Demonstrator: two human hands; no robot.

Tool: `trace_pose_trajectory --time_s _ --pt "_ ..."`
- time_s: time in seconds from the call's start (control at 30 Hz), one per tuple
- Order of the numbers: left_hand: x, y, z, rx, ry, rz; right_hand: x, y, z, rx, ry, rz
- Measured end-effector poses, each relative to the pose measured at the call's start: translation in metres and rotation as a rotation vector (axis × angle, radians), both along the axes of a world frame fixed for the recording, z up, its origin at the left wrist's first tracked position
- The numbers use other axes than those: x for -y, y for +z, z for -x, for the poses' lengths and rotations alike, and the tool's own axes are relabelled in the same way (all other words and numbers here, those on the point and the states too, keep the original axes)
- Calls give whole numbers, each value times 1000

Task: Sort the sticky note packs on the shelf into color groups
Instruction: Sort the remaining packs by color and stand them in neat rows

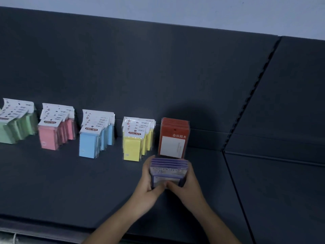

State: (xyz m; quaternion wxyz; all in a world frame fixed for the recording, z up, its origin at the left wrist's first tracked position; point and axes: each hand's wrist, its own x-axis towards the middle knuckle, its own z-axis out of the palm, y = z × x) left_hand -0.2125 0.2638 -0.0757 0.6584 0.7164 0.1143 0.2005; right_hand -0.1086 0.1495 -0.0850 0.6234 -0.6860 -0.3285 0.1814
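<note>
Left hand (149, 188) and right hand (183, 188) with fingers (146, 166) curled round purple packs (168, 170), dark grey shelf (70, 182) underneath, pale wall (175, 9) up top

One head-worn wide view looks forward and down, close over the dark shelf (70, 182) (horizon tilted), reaching up to its back panel (140, 67).

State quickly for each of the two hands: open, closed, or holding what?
Left hand: closed round the stack of purple packs, on its left side.
Right hand: closed round the same stack, on its right side.
</note>
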Motion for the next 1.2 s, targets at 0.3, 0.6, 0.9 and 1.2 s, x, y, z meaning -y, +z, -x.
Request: trace_pose_trajectory --time_s 0.3,0.6,0.9,1.2 --pt "4 13 -15 44 50 158 -3 2 -8 -82 -7 -45" --pt "-12 -18 -21 -205 -40 -501 15 -21 -21 -5 -123 62" --pt "13 -19 -80 -212 -1 -616 40 -21 -56 33 -370 70" --pt "40 -25 -137 -216 74 -561 46 -21 -100 62 -473 146"
